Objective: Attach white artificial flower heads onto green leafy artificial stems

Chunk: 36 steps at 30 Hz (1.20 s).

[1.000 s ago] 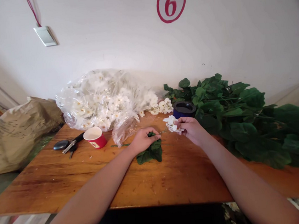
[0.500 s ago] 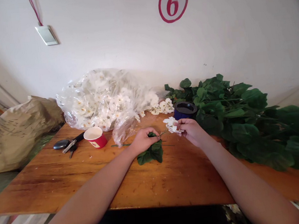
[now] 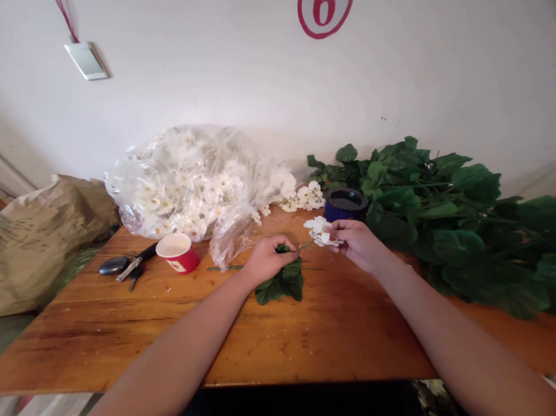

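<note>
My left hand (image 3: 269, 259) is closed near the middle of the wooden table, its fingertips pinching a thin stem. Dark green leaves (image 3: 286, 282) hang below and beside those fingers. To the right, my right hand (image 3: 353, 240) grips a white flower (image 3: 321, 231) between thumb and fingers. The stem runs from the flower across to my left fingertips. Thin green stems (image 3: 314, 269) lie on the wood around the leaves, partly hidden by my left hand.
A clear bag of white flowers (image 3: 181, 185) lies against the wall. Left of my hands are a red-and-white cup (image 3: 177, 254) and keys with a black fob (image 3: 114, 265). A dark blue round container (image 3: 345, 204) and piled green leaves (image 3: 452, 216) occupy the right.
</note>
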Tool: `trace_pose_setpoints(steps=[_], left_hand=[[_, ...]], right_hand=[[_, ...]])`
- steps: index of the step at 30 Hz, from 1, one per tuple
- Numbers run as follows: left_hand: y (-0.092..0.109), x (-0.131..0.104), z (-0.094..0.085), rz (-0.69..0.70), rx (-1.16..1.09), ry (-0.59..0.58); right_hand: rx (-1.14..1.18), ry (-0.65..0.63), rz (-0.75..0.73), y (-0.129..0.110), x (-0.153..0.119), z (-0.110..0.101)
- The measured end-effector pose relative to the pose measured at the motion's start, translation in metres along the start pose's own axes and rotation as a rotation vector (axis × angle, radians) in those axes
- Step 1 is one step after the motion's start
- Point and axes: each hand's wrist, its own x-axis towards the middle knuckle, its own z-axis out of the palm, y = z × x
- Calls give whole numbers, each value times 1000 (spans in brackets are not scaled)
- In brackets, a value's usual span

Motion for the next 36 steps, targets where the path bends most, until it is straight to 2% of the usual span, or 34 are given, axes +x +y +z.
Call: trace_pose_setpoints(steps=[25,36], left_hand=[[-3,0,0,7,-13,-1],[-4,-1,1,-1,-42,7]], right_hand=[[26,65,40,-2,1,1],[-49,6,89,6,2,0]])
